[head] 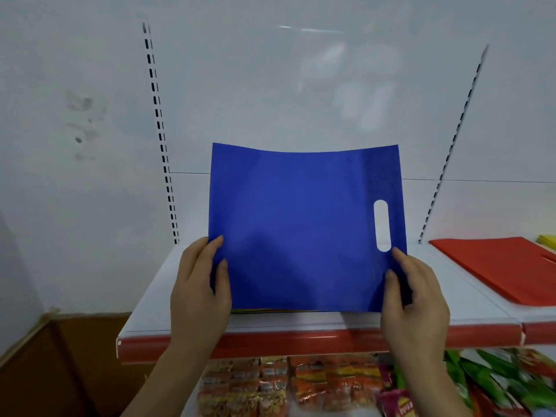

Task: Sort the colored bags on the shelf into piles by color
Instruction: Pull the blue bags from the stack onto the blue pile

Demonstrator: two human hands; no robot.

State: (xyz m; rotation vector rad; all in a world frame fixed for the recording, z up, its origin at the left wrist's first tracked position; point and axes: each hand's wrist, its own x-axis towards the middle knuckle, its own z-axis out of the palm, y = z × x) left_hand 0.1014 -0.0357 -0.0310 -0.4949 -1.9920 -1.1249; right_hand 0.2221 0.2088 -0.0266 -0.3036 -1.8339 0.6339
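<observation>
Blue bag: the blue bag [301, 230] was held up above the shelf [331, 322], over the mixed stack.
Hands: the left hand [200, 291] pinched its left edge and the right hand [413, 296] pinched its right edge, by the handle hole.
Mixed stack: thin colored edges [270, 311] peeked out under the bag, so more bags probably waited.
Done piles: a red pile [505, 266] lay on the right, with a bit of yellow [547, 240] behind it.
How far: sorting looked started, not finished.
</observation>
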